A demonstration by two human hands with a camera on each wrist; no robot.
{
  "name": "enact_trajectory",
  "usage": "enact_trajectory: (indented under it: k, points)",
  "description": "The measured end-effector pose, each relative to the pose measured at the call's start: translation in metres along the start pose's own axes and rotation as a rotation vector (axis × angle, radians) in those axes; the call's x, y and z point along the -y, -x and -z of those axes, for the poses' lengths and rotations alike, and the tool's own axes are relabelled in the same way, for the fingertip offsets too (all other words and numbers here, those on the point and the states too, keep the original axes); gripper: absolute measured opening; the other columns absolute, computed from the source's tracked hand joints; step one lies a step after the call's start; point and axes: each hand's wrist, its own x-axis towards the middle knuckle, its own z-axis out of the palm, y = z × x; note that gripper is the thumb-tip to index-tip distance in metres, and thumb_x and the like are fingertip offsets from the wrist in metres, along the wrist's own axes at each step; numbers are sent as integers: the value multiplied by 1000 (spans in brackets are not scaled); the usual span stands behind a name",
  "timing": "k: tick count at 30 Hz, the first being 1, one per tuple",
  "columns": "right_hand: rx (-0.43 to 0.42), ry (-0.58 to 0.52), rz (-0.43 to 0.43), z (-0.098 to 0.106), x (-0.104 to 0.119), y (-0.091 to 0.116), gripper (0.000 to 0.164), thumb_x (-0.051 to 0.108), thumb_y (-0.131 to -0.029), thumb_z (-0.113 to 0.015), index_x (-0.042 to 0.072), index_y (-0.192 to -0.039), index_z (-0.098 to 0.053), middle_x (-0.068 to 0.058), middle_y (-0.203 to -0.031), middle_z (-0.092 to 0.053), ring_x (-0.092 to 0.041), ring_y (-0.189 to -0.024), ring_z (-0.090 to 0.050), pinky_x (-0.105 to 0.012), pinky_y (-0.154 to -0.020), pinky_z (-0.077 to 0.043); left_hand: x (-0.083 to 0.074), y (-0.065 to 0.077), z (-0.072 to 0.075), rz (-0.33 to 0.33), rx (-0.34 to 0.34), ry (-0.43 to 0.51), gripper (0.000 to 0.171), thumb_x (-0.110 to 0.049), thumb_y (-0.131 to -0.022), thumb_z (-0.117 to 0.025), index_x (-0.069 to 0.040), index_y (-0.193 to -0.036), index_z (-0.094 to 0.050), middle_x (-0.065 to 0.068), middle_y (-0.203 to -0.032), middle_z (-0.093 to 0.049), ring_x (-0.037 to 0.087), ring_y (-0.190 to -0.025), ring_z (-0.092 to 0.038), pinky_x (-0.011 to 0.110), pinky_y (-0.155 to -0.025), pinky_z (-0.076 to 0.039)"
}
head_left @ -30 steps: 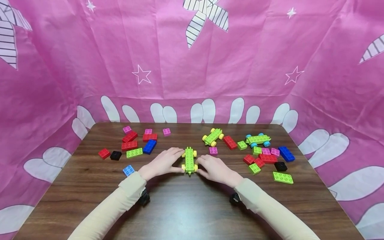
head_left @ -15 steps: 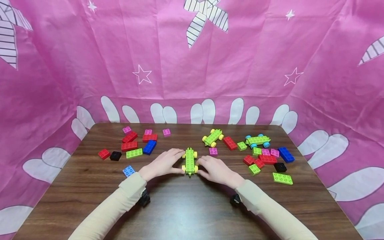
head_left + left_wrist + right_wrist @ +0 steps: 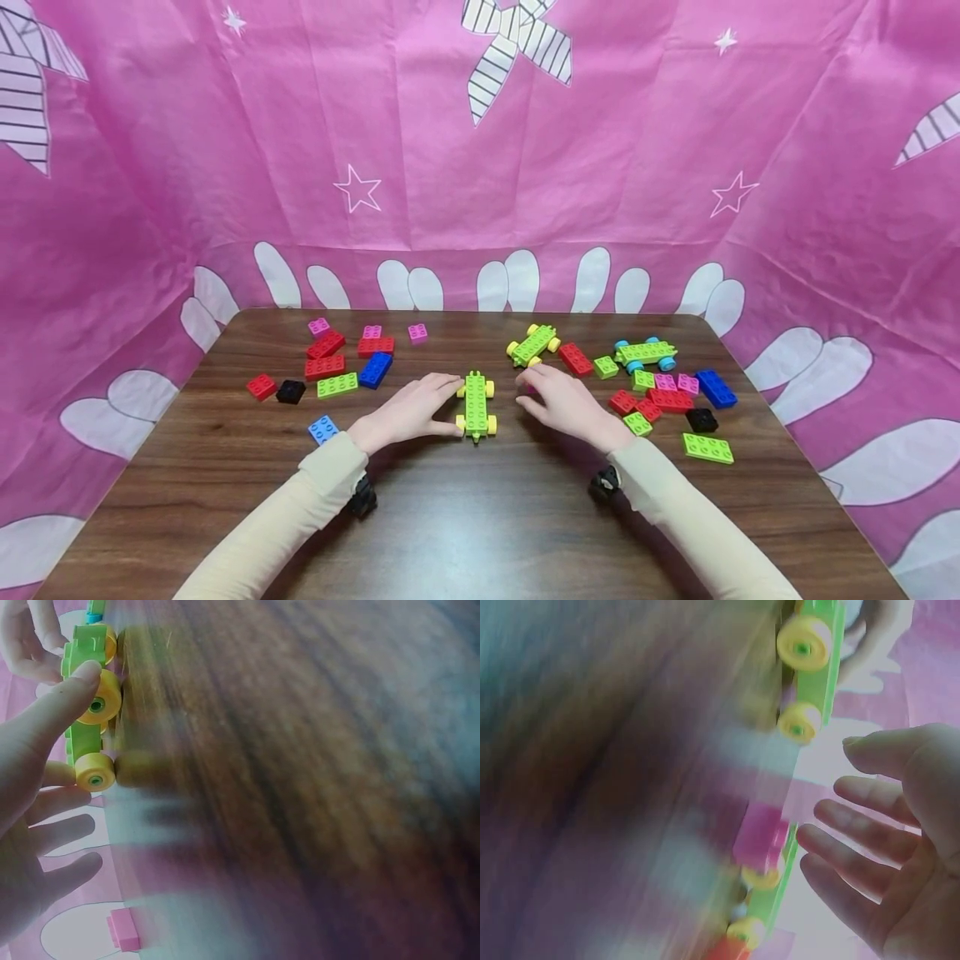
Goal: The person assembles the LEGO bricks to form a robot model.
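A lime-green toy car base (image 3: 476,406) with yellow wheels stands lengthwise in the middle of the table. Along its left side lies my left hand (image 3: 412,408): the thumb (image 3: 64,701) reaches the near wheel and the index fingertip is at the far wheel, the other fingers spread straight. My right hand (image 3: 562,404) is apart from the car base, to its right, with fingers loosely extended and nothing in them. It covers most of a pink brick (image 3: 759,836) in the head view. Behind that hand is a second green car base (image 3: 536,343) with yellow wheels.
Left of centre lie red bricks (image 3: 325,367), a dark blue brick (image 3: 376,370), a light blue brick (image 3: 323,429) and a black brick (image 3: 291,392). On the right are a blue-wheeled car base (image 3: 647,353) and several mixed bricks, including a long green brick (image 3: 708,448). Pink cloth (image 3: 420,167) surrounds the table.
My right hand has left the car base's right side and moved right and slightly forward, over the pink brick. The left hand has stayed beside the car base.
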Motion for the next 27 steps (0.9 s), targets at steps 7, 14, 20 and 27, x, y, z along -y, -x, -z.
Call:
enact_trajectory:
  k: [7,14,20,27]
  points:
    - [-81,42,-36,1,-23,-2,27,27,-82,-72,11,-102,-64,-2,-94,-62,-14,-80,-57,-34,-70,-52,1,0,0,-2,1,2,78,-52,-79,-67,-4,-137,-45,11,-139,-49,26,-128,-46,48,-100,-45]
    - [-19,29,-90,0,-31,-3,30,26,-82,-71,10,-107,-64,-2,-98,-60,-15,-84,-56,-35,-74,-52,1,0,0,1,7,-7,79,-54,-80,-66,-5,-138,-44,10,-140,-49,25,-129,-45,48,-101,-45]
    - [24,29,-113,-1,-31,-4,32,27,-82,-71,10,-109,-65,-4,-101,-61,-17,-88,-58,-38,-78,-53,2,0,-2,14,15,-9,79,-55,-80,-65,-7,-139,-43,8,-141,-48,24,-130,-44,47,-102,-44]
    - [58,28,-117,-1,-31,-4,35,28,-81,-73,10,-109,-64,-4,-103,-63,-18,-91,-60,-39,-82,-53,1,1,-1,7,9,-10,79,-53,-80,-66,-5,-138,-44,9,-141,-48,25,-129,-45,47,-101,-44]
